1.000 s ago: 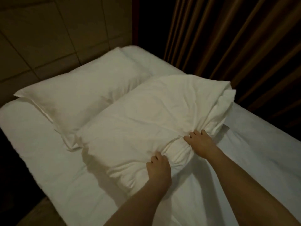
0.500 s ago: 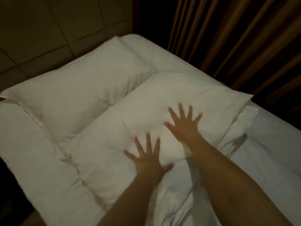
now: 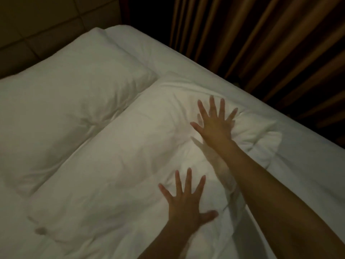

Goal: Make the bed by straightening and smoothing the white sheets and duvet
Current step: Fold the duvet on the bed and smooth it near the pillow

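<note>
Two white pillows lie side by side on the white sheet (image 3: 291, 165). The nearer pillow (image 3: 119, 165) runs diagonally across the middle of the view. My left hand (image 3: 184, 200) lies flat on its near end with the fingers spread wide. My right hand (image 3: 214, 124) presses flat on its far right end, fingers also spread, and the fabric bunches into creases just right of it. The farther pillow (image 3: 61, 101) sits at the upper left, untouched. No duvet is recognisable in this view.
A tiled wall (image 3: 46, 21) stands behind the head of the bed. Brown pleated curtains (image 3: 261, 43) hang close along the bed's far right edge. The room is dim.
A second ago both hands gripped the near edge of the pillow. They have let go, opened flat, and slid apart across its top; the right hand has moved farther away. The view moved closer.
</note>
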